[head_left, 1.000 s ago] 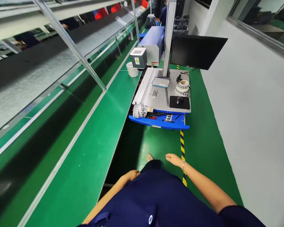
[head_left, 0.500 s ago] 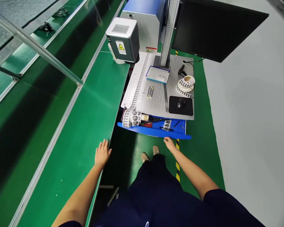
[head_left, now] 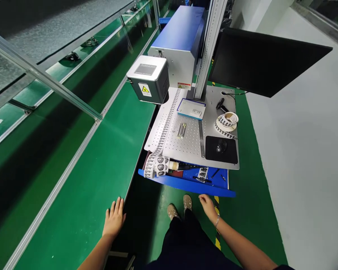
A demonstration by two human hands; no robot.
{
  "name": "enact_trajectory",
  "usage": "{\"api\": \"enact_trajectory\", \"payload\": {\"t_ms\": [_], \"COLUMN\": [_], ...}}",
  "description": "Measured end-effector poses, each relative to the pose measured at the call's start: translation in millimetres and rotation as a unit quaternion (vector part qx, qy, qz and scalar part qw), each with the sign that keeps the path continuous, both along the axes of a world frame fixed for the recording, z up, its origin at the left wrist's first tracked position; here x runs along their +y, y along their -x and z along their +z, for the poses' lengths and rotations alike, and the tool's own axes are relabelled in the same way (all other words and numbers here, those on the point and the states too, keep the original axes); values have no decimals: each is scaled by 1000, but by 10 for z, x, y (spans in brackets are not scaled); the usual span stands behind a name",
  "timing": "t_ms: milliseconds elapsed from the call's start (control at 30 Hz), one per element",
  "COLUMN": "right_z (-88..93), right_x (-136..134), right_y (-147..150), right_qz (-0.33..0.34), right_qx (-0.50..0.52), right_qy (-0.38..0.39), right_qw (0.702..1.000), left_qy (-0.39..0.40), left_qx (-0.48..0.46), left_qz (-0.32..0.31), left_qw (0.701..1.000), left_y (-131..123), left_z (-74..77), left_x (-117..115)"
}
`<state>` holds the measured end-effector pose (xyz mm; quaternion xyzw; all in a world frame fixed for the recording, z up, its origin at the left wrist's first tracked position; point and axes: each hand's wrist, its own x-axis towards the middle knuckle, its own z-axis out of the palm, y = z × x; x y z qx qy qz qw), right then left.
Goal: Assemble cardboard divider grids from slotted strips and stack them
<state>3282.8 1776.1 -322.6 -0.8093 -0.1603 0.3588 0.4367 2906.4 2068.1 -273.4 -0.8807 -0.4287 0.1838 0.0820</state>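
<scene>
My left hand [head_left: 114,219] lies flat on the green worktop [head_left: 101,176] by its right edge, fingers spread and holding nothing. Just below the front of a blue drawer [head_left: 186,185], my right hand [head_left: 207,207] hangs with its fingers curled in; no object shows in it. The drawer stands pulled out under a perforated metal plate [head_left: 171,152]. Inside it are a label roll [head_left: 161,166], a small label piece [head_left: 202,173] and dark slim tools. A printed label strip [head_left: 169,119] runs from the drawer side across the plate.
On the plate are a steel ruler [head_left: 201,138], a flat pad [head_left: 191,109], label rolls [head_left: 227,122] and a mouse [head_left: 221,145] on its black mat. A marking head [head_left: 149,78] overhangs the worktop. The monitor [head_left: 270,62] juts out at right. Metal framing [head_left: 62,88] borders the worktop.
The view has tilted up, so the bench sits lower in the picture. My right hand has come slightly away from the drawer front. My left hand remains on the worktop.
</scene>
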Motion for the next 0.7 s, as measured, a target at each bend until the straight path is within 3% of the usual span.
{"api": "enact_trajectory", "payload": {"t_ms": [167, 333, 500, 600, 700], "right_z": [-435, -842, -1155, -1534, -2011], "right_x": [-7, 464, 858, 983, 1202], "right_y": [97, 217, 426, 488, 424], "right_qz": [74, 78, 112, 161, 236], "right_qx": [32, 86, 96, 71, 15], "right_qy": [37, 59, 70, 99, 126], "right_qw": [996, 992, 987, 979, 963], "left_qy": [4, 24, 41, 57, 65], "left_qx": [-41, -154, -208, -205, -203], "left_qz": [-26, -58, -79, -70, -67], "left_qw": [999, 986, 974, 975, 975], "left_y": [174, 379, 347, 319, 362], "left_z": [-166, -361, -247, -190, -230], "left_x": [135, 286, 302, 274, 265]}}
